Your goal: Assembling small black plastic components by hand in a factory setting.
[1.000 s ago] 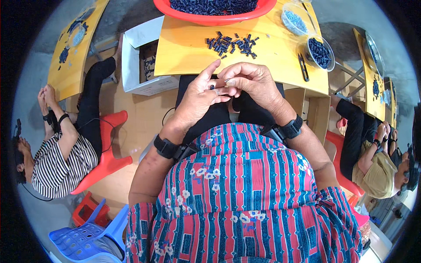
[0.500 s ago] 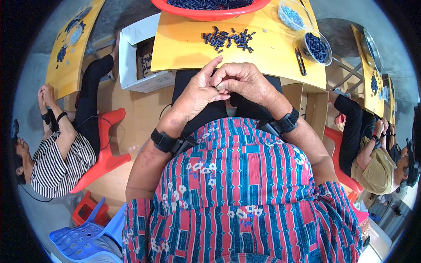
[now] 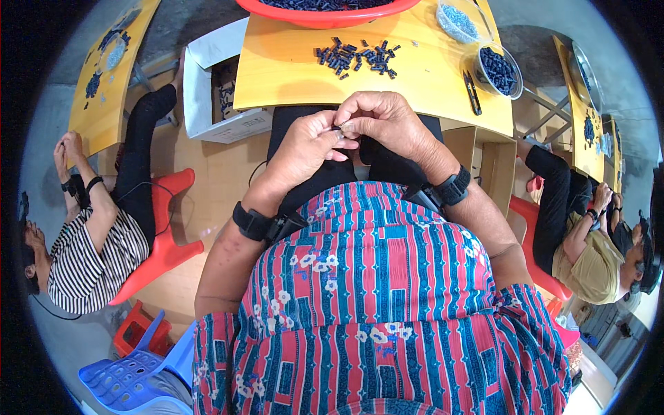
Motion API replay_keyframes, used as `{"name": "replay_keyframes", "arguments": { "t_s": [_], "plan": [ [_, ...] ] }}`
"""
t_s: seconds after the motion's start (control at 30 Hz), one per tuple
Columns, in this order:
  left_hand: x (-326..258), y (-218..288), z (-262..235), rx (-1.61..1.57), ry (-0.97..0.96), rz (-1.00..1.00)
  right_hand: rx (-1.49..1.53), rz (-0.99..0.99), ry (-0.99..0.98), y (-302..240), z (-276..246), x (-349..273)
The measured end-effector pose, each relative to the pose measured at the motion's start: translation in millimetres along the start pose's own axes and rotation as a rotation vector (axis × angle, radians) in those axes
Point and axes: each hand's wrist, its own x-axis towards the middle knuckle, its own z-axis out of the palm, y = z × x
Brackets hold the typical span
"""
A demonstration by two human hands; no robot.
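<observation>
Just beyond my lap, in front of the table edge, my two hands meet at the fingertips. My left hand (image 3: 309, 149) pinches a small dark piece (image 3: 338, 129), mostly hidden by the fingers. Thumb and forefinger of my right hand (image 3: 389, 126) close on the same spot; whether they grip that piece or another tiny part cannot be made out. On the yellow table (image 3: 283, 66) ahead lies a loose heap of small dark-blue plastic pieces (image 3: 356, 57). A red basin (image 3: 332, 19) full of such pieces stands behind the heap.
At the table's right are a clear tub (image 3: 499, 71) of dark pieces, a tub of light-blue bits (image 3: 458, 24) and a black pen-like tool (image 3: 472, 93). A white box (image 3: 228, 128) stands left of the table. Co-workers sit on both sides, at tables of their own.
My left fingers have curled in; the forefinger that pointed up is now bent toward the piece. My right hand stays pinched, nearly in place. The view has shifted slightly.
</observation>
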Motion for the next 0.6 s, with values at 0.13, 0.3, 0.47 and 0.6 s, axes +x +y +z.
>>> {"name": "replay_keyframes", "arguments": {
  "t_s": [0.13, 0.3, 0.47, 0.6],
  "plan": [
    [-3, 2, 7, 0.143, 0.098, 0.128, 0.095, -0.006, 0.010, 2, -1, 2],
    [-5, 10, 10, 0.294, 0.122, 0.258, 0.192, 0.025, 0.029, 1, -4, 1],
    [-3, 6, 6, 0.302, 0.105, 0.275, 0.245, 0.039, 0.037, -1, -3, 1],
    [1, 1, 3, 0.297, 0.160, 0.312, 0.282, 0.006, 0.121, 2, -7, 2]
  ]
}}
